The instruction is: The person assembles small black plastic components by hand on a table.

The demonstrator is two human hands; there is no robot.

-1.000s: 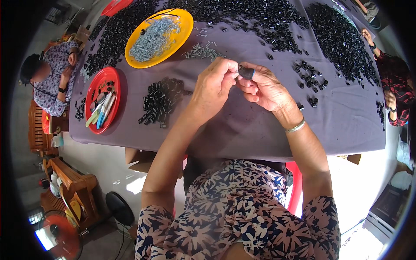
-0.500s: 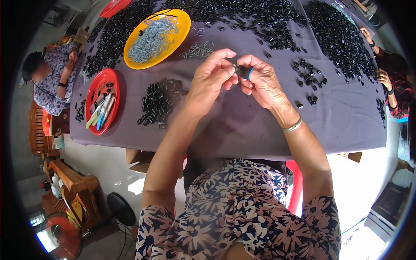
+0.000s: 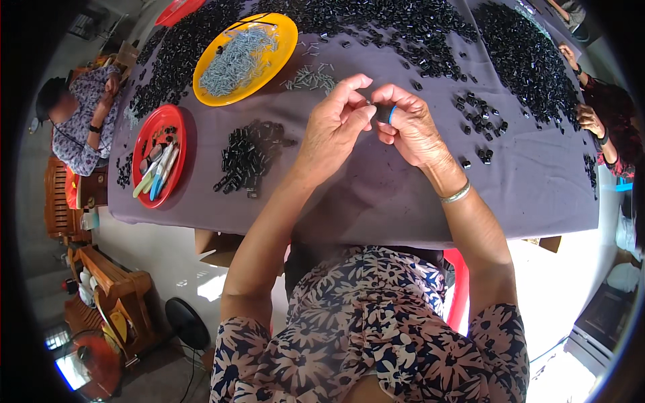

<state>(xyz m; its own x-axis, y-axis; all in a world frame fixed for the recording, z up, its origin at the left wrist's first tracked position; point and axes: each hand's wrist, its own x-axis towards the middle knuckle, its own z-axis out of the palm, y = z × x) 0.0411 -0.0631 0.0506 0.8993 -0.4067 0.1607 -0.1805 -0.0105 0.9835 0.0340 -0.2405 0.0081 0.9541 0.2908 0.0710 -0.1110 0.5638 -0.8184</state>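
Note:
My left hand point(image 3: 334, 127) and my right hand point(image 3: 413, 131) meet fingertip to fingertip above the table. Both are closed in a pinch around something small, mostly hidden by the fingers. A black sleeve with a blue edge point(image 3: 385, 113) covers my right thumb. Left of my hands lies a pile of small black parts point(image 3: 243, 156). Thin silvery pins point(image 3: 316, 76) are scattered just beyond my left hand. A yellow plate point(image 3: 285, 50) heaped with more such pins point(image 3: 235, 60) stands farther left. To my right, several black parts point(image 3: 480, 114) lie loosely spread.
A red tray point(image 3: 177, 171) at the left holds knife-like tools with coloured handles point(image 3: 158, 176). Large heaps of black parts cover the far side point(image 3: 390, 27) and far right point(image 3: 524, 60) of the grey tablecloth point(image 3: 376, 208). Other people sit at the left point(image 3: 84, 127) and right point(image 3: 608, 107) edges.
My hands have shifted slightly to the right. The left fingers have changed their pinch, and the small dark piece seen between the hands before is now mostly hidden.

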